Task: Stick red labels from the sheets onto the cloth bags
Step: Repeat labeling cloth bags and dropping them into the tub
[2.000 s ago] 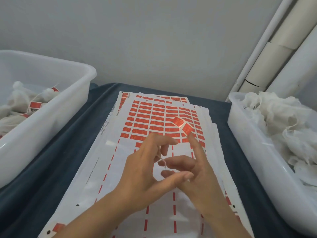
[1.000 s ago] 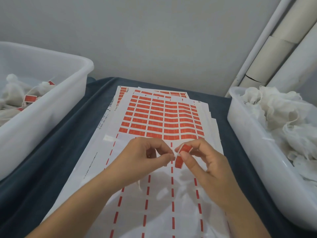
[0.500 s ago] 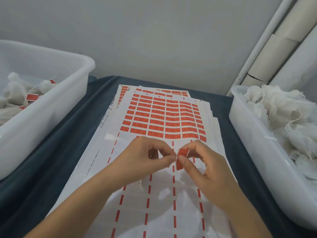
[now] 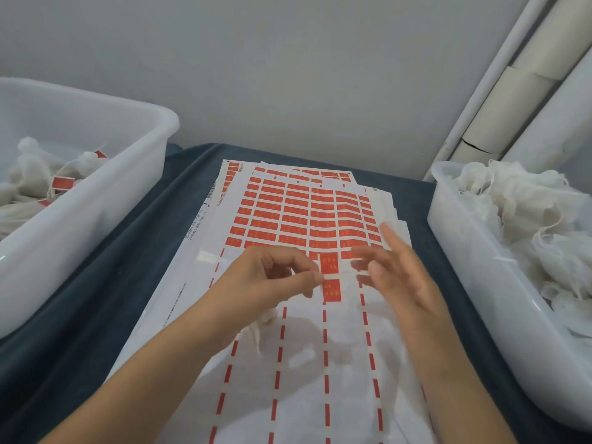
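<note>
Left hand [image 4: 272, 277] pinches the folded red paper label [image 4: 330, 278] at its mid-crease, small white cloth bag [image 4: 259, 328] dangling beneath. The label's long axis runs away from the person. Right hand [image 4: 397, 270], blurred, fingers spread, holds nothing just right of it, over the white label sheets [image 4: 288, 363].

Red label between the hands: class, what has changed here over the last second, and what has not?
The right hand let go of the red label and opened, moving right. The left hand now pinches the label alone. The label sheets and both tubs stayed put.
</note>
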A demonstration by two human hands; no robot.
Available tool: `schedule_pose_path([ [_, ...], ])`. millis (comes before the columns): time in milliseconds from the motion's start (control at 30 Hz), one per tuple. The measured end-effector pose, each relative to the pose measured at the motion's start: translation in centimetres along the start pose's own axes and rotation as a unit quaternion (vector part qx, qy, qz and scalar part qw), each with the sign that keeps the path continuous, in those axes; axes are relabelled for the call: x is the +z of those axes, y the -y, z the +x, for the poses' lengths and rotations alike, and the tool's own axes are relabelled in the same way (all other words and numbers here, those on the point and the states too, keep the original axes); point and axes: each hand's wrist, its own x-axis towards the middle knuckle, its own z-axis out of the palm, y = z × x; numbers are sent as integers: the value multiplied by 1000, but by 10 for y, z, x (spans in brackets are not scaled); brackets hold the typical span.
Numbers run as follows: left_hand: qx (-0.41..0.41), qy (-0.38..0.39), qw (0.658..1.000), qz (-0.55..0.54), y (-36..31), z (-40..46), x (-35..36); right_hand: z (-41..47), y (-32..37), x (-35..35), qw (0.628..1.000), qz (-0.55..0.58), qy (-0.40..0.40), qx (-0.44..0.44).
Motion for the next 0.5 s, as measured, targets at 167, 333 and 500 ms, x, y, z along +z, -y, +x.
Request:
schedule_pose_path([
  [167,-6,2,1000,-16,-2,-1,3,-5,0,6,997,49,47,38],
  [333,-9,1,1000,-18,-1,-1,3,-3,-4,3,997,60,23,33],
  [500,-7,1,1000,-22,0,-1,3,-3,-5,4,998,55,9,17],
])
